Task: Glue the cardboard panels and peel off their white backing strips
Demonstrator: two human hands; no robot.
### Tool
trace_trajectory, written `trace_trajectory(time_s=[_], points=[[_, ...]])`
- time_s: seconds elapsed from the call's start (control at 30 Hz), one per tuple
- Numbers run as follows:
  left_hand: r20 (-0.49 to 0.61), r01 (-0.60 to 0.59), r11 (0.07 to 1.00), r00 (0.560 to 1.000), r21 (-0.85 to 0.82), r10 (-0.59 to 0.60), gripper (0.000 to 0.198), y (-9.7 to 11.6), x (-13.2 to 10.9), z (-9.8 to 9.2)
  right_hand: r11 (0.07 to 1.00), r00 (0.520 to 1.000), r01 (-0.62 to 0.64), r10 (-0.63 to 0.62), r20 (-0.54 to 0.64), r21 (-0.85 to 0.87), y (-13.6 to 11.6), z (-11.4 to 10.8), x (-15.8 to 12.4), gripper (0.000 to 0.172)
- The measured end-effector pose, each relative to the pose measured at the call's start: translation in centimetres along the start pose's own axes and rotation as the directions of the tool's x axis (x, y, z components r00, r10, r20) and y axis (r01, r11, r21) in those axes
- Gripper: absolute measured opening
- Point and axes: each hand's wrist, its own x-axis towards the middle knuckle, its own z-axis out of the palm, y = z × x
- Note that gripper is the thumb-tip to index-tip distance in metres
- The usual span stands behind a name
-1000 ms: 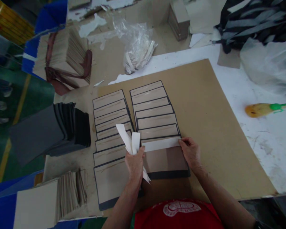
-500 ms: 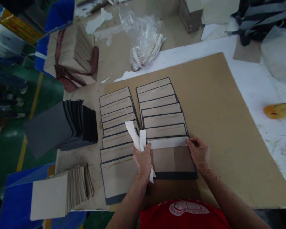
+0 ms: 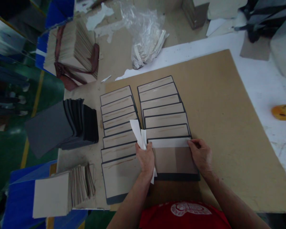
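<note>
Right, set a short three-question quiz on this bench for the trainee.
1. True or false: the left hand grips loose white strips.
2. The right hand touches the end of a flat white strip lying on a card in: A the left column, B the right column, C the grey stack.
3. Fill in: the cards lie on the brown board in ___ columns.
Key: 1 true; 2 B; 3 two.

White worktop [image 3: 257,86]. Brown board sheet [image 3: 216,105] under left grip [image 3: 146,157] and right grip [image 3: 200,156]; grey stack [image 3: 62,127] leftward, bagged strips [image 3: 145,35] beyond.
</note>
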Motion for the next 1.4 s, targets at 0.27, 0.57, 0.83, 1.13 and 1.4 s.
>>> trace_trajectory(time_s=[0.27, 0.57, 0.83, 1.13, 1.4], points=[[0.014, -0.022, 0.999, 1.0, 0.027, 0.022, 0.027, 0.2, 0.1, -0.1, 1.0, 1.0, 0.01, -0.01, -0.018, -0.017, -0.1, 0.3, -0.1, 0.036], [0.008, -0.027, 0.996, 1.0, 0.079, 0.027, 0.03, -0.4, 0.4, 0.3, 1.0, 1.0, 0.027, -0.027, -0.017, 0.0, -0.4, 0.4, -0.1, 0.031], [-0.006, -0.053, 0.996, 0.999, 0.068, 0.054, 0.028, -0.8, 0.5, 0.5, 0.998, 0.999, -0.052, 0.052, 0.012, 0.035, -0.6, 0.4, 0.6, 0.03], [-0.01, 0.004, 0.999, 1.0, 0.043, -0.004, 0.031, -0.3, 0.7, 0.6, 0.991, 0.996, -0.076, 0.071, 0.05, 0.106, 0.4, -1.1, 2.1, 0.031], [-0.049, 0.017, 1.0, 0.999, 0.009, -0.017, 0.035, 1.0, -1.5, -0.9, 0.922, 0.924, 0.358, -0.327, 0.196, -0.148, -3.4, 1.3, -2.0, 0.022]])
